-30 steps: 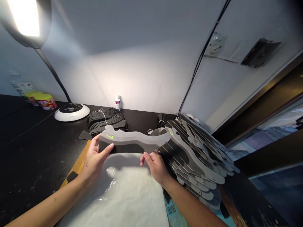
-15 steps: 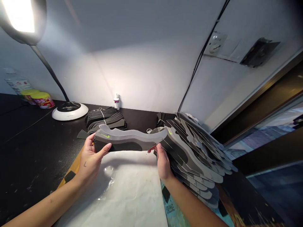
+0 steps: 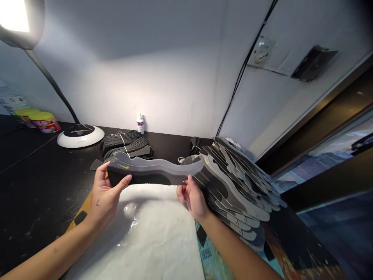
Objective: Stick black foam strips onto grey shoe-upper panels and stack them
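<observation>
A grey and black shoe upper piece with a small yellow-green swoosh is stretched level above the white sheet. My left hand is closed on its left end, thumb in front and fingers behind. At the piece's lower right edge, my right hand has its thumb against the piece and its other fingers curled below. Part of that grip is hidden. Close by on the right lies a fanned pile of similar upper pieces.
Under my hands lies a white sheet. Behind are a tied bundle of dark pieces, a small white bottle and another dark bundle. A lamp and yellow-lidded tubs stand to the left.
The fingers of my right hand have shifted left and curled below the piece's edge. My left hand keeps its hold. The whole view has shifted slightly.
</observation>
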{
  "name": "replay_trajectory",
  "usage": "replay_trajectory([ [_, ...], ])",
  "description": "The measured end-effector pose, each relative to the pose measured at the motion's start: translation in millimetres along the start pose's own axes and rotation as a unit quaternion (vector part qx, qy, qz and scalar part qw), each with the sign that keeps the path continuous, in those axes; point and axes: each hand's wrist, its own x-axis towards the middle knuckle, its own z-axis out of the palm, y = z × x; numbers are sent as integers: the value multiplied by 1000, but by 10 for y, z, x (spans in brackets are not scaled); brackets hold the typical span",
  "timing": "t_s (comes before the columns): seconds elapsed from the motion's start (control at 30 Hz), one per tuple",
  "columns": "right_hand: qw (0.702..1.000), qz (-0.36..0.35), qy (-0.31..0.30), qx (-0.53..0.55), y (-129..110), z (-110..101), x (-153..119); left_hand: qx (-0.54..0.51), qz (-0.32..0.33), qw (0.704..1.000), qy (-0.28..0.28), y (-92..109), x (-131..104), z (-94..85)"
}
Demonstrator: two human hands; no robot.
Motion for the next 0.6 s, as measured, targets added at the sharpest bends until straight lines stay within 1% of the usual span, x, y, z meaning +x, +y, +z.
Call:
replay_trajectory([
  [0.07, 1000, 20, -16, 12, -27, 3, 7, 0, 0, 1000, 1, -4, 5, -5],
  [0.23, 992, 56, -29, 112, -73, -23, 44, 1, -14, 1000, 1, -29, 23, -21],
  [0.3, 988, 65, -34, 134, -86, -53, 64, 0, -13, 1000, 1, -29, 30, -21],
  [0.47, 990, 85, -28, 105, -112, -104, 89, -5, -12, 1000, -12, 10, 29, -2],
  [0.6, 993, 82, -34, 78, -142, -76, 71, -8, -12, 1000, -12, 40, 23, 3],
])
